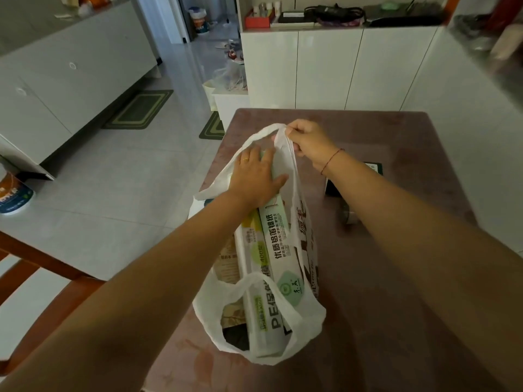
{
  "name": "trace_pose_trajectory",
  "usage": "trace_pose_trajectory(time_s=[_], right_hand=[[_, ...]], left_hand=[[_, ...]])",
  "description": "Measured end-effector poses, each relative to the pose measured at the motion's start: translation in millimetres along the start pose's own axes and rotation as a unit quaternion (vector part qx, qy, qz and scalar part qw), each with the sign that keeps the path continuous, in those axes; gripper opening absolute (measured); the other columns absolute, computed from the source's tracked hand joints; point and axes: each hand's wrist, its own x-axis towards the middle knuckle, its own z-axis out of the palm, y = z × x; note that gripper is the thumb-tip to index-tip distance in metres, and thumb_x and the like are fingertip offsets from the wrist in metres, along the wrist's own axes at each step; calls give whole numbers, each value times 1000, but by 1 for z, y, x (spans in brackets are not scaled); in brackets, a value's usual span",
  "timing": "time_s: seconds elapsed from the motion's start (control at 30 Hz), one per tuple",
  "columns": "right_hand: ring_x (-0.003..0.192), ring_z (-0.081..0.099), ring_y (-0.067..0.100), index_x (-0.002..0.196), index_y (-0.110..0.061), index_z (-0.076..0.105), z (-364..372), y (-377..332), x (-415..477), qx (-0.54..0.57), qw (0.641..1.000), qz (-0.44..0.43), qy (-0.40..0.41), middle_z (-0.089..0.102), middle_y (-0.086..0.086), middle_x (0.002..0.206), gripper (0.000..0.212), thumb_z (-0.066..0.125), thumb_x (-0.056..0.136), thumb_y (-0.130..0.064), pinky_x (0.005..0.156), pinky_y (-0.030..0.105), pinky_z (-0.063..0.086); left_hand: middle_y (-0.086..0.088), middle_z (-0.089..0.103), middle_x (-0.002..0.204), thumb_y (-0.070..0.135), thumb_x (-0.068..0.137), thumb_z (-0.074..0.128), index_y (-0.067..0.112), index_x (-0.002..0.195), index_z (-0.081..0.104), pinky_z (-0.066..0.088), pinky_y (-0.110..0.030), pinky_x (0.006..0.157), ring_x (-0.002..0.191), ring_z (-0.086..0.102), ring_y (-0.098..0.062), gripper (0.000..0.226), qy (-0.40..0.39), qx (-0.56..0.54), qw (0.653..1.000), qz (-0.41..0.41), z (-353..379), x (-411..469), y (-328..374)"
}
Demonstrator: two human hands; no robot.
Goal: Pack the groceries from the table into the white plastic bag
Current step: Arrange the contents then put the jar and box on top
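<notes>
Head view: white plastic bag at frame centre on counter, foil box and cling-film box inside. Left hand flat, fingers straight, pressing on box ends. Right hand pinching bag handle, above centre. Dark box at right, on counter.

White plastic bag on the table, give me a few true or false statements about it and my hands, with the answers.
1. The right hand pinches a handle of the white plastic bag. True.
2. The left hand rests flat on the long boxes. True.
3. The bag is empty. False: it holds several long boxes.
4. The bag lies on the floor. False: it stands on the table.
5. A dark box lies on the table outside the bag. True.
</notes>
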Motion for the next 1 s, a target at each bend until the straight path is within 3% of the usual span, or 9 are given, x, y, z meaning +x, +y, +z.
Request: trace_pose_trajectory(time_s=[0.17,0.33,0.43,0.5,0.6,0.7,0.77,0.83,1.0], right_hand=[[49,41,11,72,-18,51,-4,3,0,-5,999,39,35,47,2,60,28,44,96,-7,40,15,39],[50,44,13,67,-21,50,5,-1,4,-26,996,-1,80,49,1,58,30,44,93,-8,59,31,45],[53,45,12,67,-20,50,3,-3,3,-23,995,-17,92,50,0,59,29,45,93,-9,64,34,46],[53,45,12,69,-20,50,1,-3,2,-23,996,-25,88,50,0,60,28,45,94,-9,62,30,46],[54,46,11,70,-21,50,-6,-3,0,-38,996,-39,68,50,0,61,27,45,94,-9,61,27,45],[61,49,12,71,-23,52,-16,-8,-5,-76,996,-36,36,56,3,71,26,46,93,-10,64,28,47],[71,53,15,76,-22,54,-19,-9,-15,-94,995,-34,17,60,6,85,19,49,93,-13,71,32,49],[88,57,17,92,-17,55,-15,-4,-33,-103,995,-15,4,61,5,100,6,55,91,-23,80,32,49],[106,48,-2,136,-18,36,-4,8,-129,-84,995,40,-32,46,-12,126,69,64,81,-47,92,24,44]], left_hand=[[-9,49,130,33,85,58,12,131,42,34,-34,97,121,41,-26,53,19,-129,991,34,-7,-11,18],[-17,54,121,23,92,43,4,114,48,41,-37,89,113,49,-33,29,-57,-118,991,24,7,-11,33],[-19,24,154,45,97,27,-1,144,22,17,-42,116,143,20,-29,66,-131,27,991,24,24,-8,31],[-15,4,159,64,91,20,2,148,2,-3,-41,118,147,0,-26,86,-147,100,984,36,28,-10,32],[-17,12,158,72,85,21,1,147,15,-1,-45,118,146,4,-29,95,-153,82,984,40,10,-18,32],[-9,48,140,60,87,43,9,124,56,29,-43,110,129,41,-27,65,-30,22,997,65,-22,-52,13],[-7,54,126,49,82,61,14,118,60,40,-40,96,114,51,-26,50,122,23,992,19,-36,-83,-11],[-10,48,124,50,76,67,14,125,50,38,-42,95,113,46,-29,63,150,55,984,-73,-37,-101,-34],[-11,25,153,52,78,65,14,147,20,18,-48,113,140,22,-31,91,64,-11,991,-117,-39,-77,-54]])
